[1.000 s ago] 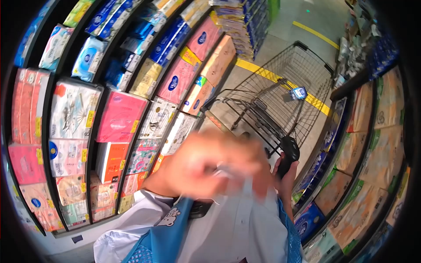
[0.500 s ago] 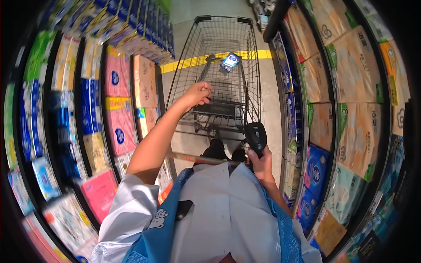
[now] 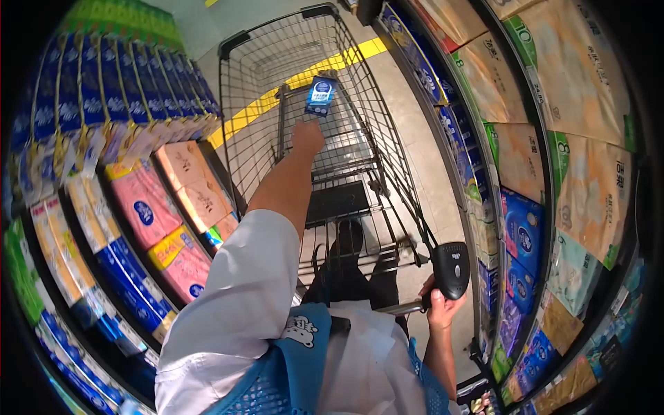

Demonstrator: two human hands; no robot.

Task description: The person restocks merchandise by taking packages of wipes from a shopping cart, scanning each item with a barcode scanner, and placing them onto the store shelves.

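Note:
A black wire shopping cart [image 3: 242, 149] stands in front of me. Inside it lies a blue pack [image 3: 321, 97] with white print, apparently tissues. My left hand [image 3: 308, 137] reaches into the cart, its back toward me, right at the pack's near edge. Its fingers are mostly hidden, and I cannot tell whether they touch the pack. At the right, my right hand [image 3: 440, 308] is wrapped round the cart handle [image 3: 404, 308], just under its black plastic end piece [image 3: 451, 270].
Shelves of tissue packs flank the cart. Pink packs [image 3: 149, 206] and a row of hanging blue packs [image 3: 114, 86] are on the left; large beige packs [image 3: 591, 183] are on the right. Yellow tape [image 3: 370, 50] crosses the floor beneath the cart's far part.
My left hand has moved forward, up to the blue pack. The view has turned, so the cart appears tilted and farther left. My right hand stays at the handle.

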